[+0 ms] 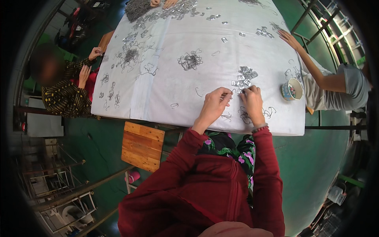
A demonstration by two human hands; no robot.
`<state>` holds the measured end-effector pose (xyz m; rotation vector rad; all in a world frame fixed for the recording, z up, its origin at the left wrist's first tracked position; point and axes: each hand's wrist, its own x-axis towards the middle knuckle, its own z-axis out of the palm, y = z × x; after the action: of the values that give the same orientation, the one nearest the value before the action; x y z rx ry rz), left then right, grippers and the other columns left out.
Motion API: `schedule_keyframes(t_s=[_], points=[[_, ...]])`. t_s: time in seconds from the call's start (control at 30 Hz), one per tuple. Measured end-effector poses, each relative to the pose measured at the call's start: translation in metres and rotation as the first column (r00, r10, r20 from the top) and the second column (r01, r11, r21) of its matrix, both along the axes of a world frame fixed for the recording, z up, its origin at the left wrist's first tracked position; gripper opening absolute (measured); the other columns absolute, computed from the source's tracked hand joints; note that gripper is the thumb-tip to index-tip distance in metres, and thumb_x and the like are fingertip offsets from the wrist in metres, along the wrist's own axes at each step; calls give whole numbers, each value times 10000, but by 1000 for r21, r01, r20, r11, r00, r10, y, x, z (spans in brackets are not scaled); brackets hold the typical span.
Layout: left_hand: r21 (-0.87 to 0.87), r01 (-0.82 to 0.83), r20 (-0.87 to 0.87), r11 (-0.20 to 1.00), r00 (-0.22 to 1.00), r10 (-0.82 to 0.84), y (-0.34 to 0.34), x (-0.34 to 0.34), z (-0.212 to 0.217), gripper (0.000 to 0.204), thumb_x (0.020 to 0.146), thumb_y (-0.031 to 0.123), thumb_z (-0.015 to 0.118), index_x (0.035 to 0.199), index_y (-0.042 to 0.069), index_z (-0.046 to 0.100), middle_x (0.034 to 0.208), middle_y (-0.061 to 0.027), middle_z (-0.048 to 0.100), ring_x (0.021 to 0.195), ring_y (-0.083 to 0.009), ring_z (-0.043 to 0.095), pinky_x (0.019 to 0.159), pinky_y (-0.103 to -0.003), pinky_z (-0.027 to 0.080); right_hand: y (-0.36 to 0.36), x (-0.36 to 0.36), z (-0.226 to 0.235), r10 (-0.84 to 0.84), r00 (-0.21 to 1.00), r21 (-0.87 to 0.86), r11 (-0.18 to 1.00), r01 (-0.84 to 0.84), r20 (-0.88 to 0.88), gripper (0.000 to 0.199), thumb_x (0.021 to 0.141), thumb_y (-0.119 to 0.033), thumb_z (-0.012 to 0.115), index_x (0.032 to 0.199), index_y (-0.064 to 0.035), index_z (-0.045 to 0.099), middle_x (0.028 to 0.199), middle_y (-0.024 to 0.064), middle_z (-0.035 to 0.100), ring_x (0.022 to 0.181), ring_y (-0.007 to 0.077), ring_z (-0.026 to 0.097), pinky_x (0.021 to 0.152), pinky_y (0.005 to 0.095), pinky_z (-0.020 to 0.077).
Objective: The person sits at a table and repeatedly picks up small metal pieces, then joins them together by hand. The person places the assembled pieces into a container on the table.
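Note:
Over the near edge of the white-covered table (pixel 177 94), my two hands work close together. My left hand (pixel 215 104) is closed in a pinch, with a thin bent wire hook (pixel 233 91) at its fingertips. My right hand (pixel 253 103) pinches a small flat silver metal buckle (pixel 239 91), partly hidden by the fingers. Just beyond lies a small heap of similar silver buckles (pixel 246 73). Beside and under my right wrist are loose wire hooks (pixel 244 115). A tangled pile of wire hooks (pixel 190 60) rests farther left.
A paper tub (pixel 292 89) with small pieces stands near the right edge. One person (pixel 59 83) sits at the left, another (pixel 343 85) at the right; a third person's hands (pixel 164 3) are at the far side by a big wire heap (pixel 138 10). A wooden stool (pixel 143 146) stands near left.

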<state>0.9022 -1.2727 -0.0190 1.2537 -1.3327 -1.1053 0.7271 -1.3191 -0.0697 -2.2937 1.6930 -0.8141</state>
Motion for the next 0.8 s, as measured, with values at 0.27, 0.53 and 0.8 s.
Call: schedule_keyframes(t_s=[0.27, 0.53, 0.8], points=[[141, 86, -128, 986, 990, -68, 3, -7, -6, 158, 878, 94, 616, 969, -35, 619, 820, -62, 635, 712, -108, 612, 638, -230, 505, 26, 6, 6, -187, 858, 319, 947, 29, 479, 130, 761, -20, 669, 876, 23, 627, 757, 103, 644, 658, 204, 613, 588, 322, 487], [-177, 90, 174, 980, 983, -58, 8, -33, -8, 112, 831, 97, 639, 904, 13, 627, 891, -100, 596, 799, -233, 616, 684, -317, 524, 71, -1, 43, -289, 418, 354, 931, -86, 861, 130, 824, 30, 625, 948, 70, 633, 818, 96, 659, 668, 129, 634, 580, 222, 497], [3, 151, -10, 989, 988, -151, 15, -40, -3, 104, 909, 85, 571, 954, -8, 565, 921, -70, 649, 878, -126, 611, 793, -286, 493, 81, -8, 54, -270, 444, 369, 917, -152, 854, 129, 838, 28, 619, 958, 66, 650, 849, 96, 655, 698, 123, 619, 608, 231, 524]])
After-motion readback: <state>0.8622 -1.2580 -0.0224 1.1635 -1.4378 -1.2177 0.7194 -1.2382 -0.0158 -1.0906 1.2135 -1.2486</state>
